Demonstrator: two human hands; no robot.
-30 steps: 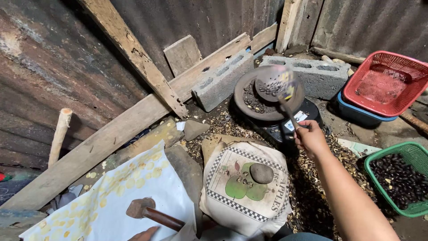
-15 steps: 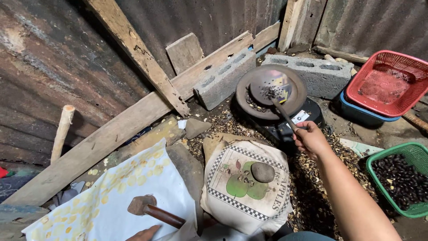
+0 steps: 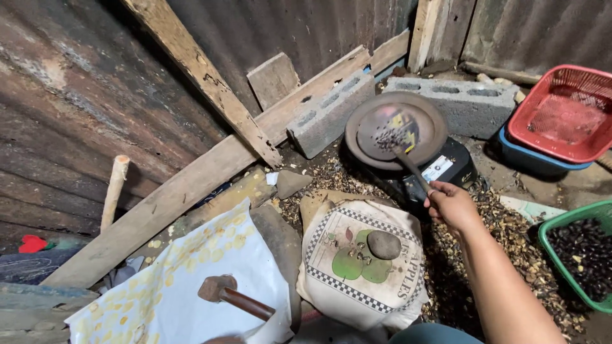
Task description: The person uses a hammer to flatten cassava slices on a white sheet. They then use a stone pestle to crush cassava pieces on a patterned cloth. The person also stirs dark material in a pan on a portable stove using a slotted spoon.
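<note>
The right hand [image 3: 451, 205] is closed tight around the thin dark handle of a long metal spoon [image 3: 408, 162], and the spoon's far end sits in a round dark metal pan [image 3: 395, 130] with a small heap of little dark seeds in the middle. The pan rests on a black box-shaped stove [image 3: 446, 169], just in front of two grey hollow blocks [image 3: 459, 99]. To stir well, the spoon should slide low across the pan and push the seeds around gently, so none jump over the rim onto the ground, where many bits of shell already lie. The right arm reaches forward and up from the bottom of the view, nearly straight, with the wrist bent a little toward the pan. The left hand is out of view, so its state cannot be told. A hammer with a brown handle [image 3: 233, 296] lies on a white cloth with yellow spots [image 3: 191, 280]. A grey round stone [image 3: 384, 244] sits on a sack printed with green apples [image 3: 357, 267].
</note>
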